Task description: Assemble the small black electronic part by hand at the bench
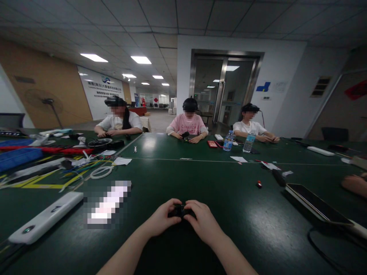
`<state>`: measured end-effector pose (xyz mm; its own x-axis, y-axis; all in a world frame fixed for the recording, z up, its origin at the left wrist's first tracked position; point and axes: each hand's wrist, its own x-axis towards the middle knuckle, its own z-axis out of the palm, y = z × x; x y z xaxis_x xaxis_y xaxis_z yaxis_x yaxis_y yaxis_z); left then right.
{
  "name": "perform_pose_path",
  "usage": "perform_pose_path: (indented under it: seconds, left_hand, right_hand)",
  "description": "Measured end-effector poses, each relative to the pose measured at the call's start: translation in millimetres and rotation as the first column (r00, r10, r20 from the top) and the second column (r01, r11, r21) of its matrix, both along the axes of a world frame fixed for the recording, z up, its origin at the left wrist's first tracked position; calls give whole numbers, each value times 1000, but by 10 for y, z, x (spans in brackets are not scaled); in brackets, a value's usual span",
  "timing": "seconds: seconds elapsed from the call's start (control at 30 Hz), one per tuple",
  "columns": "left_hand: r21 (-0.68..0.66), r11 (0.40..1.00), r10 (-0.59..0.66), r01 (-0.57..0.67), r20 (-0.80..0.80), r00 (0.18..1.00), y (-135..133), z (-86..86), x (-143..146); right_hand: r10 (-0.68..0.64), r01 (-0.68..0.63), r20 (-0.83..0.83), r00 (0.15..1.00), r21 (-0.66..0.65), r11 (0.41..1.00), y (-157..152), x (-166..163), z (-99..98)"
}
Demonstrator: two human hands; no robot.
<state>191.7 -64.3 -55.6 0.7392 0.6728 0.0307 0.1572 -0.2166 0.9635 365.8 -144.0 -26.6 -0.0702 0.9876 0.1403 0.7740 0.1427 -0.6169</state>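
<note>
Between my two hands is a small black object [179,211], mostly covered by fingers, so its kind is not clear. My left hand [165,218] grips its left side, with fingers bent around it. From the right, my right hand [200,218] pinches the same object between thumb and fingers. Both hands are low over the dark green table [160,179], near its front edge. To the right lies a tiny red and black item [259,184], apart from my hands.
Left are a white power strip [48,215], a blurred-out bright rectangle [110,202], coiled white cable [101,172] and blue trays [20,158]. Right lies a phone-like dark slab [317,204]. Water bottles [249,142] stand farther back. Three people sit opposite; another person's hand [355,185] rests right.
</note>
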Motion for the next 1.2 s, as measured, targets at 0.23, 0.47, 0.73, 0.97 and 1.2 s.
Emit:
perform_pose_path:
  seconds: [0.23, 0.47, 0.73, 0.97, 1.2]
  left_hand:
    - [27, 1000, 4, -4, -24, 1000, 7, -5, -18]
    - [10, 1000, 0, 0, -16, 1000, 17, -12, -15]
    - [22, 1000, 12, -12, -26, 1000, -11, 10, -5]
    - [12, 1000, 2, -2, 4, 1000, -9, 4, 14]
    - [-42, 999, -34, 35, 40, 999, 32, -24, -21]
  right_hand:
    - [-50, 44, -112, 992, -58, 997, -11, -4, 57]
    - [-132, 122, -146, 980, -81, 989, -47, 10, 113]
    - [-28, 28, -4, 1000, -41, 999, -2, -18, 53]
    - [10, -9, 38, 999, -19, 1000, 14, -34, 20]
    - [15, -35, -269, 963, -72, 997, 7, 1, 24]
